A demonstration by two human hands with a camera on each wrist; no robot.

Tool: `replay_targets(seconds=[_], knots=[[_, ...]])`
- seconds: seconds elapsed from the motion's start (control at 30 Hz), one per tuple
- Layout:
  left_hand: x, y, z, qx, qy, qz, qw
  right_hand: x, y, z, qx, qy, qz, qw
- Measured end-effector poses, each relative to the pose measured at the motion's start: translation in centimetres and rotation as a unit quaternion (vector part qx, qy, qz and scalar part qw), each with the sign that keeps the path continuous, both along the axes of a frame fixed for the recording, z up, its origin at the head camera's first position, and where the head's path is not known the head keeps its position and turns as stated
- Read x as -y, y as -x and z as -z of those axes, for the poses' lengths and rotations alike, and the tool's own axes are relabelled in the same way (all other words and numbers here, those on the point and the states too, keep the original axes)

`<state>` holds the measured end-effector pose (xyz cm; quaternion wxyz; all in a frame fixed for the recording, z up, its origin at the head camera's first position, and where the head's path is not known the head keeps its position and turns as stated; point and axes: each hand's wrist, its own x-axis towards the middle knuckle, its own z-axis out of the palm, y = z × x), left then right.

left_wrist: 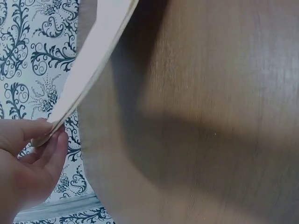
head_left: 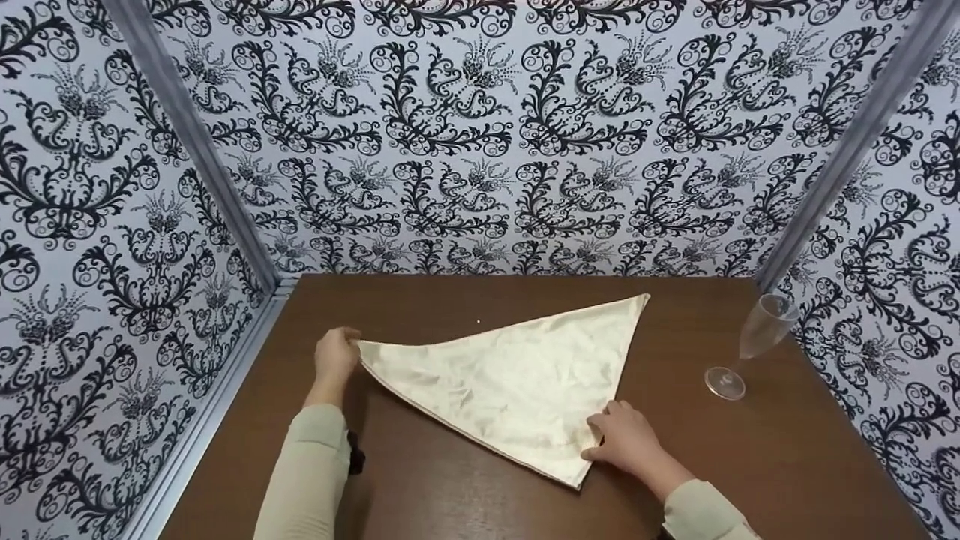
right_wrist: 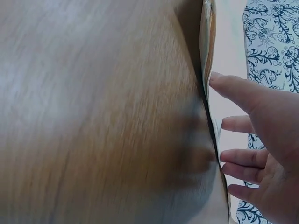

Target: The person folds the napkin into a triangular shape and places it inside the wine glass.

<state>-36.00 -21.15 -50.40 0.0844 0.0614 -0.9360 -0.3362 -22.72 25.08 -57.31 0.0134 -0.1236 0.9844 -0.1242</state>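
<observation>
A cream cloth napkin [head_left: 517,375], doubled over into a rough triangle, lies across the middle of the brown table. At its left corner, my left hand [head_left: 337,356] pinches the fabric between thumb and fingers. The left wrist view shows that hand [left_wrist: 35,161] holding the corner, and the cloth edge [left_wrist: 88,77] stretches away above its own shadow. My right hand [head_left: 630,442] is at the napkin's near right side. In the right wrist view its fingers [right_wrist: 240,157] are spread and touch the cloth along the layered edge, the thumb apart from them.
A clear stemmed glass [head_left: 766,326] leans at the right of the brown table [head_left: 450,502], its round foot toward the napkin. Walls [head_left: 480,135] with black scroll patterns enclose the table at the back and both sides.
</observation>
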Motion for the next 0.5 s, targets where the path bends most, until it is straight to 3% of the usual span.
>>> replay_targets(seconds=[0.27, 0.5], knots=[[-0.9, -0.5, 1.7, 0.067, 0.015, 0.009, 0.9976, 0.1, 0.1, 0.0, 0.004, -0.026, -0.004, 1.0], [-4.1, -2.4, 3.5, 0.083, 0.049, 0.041, 0.9945, 0.2, 0.4, 0.0, 0.001, -0.036, -0.008, 0.999]])
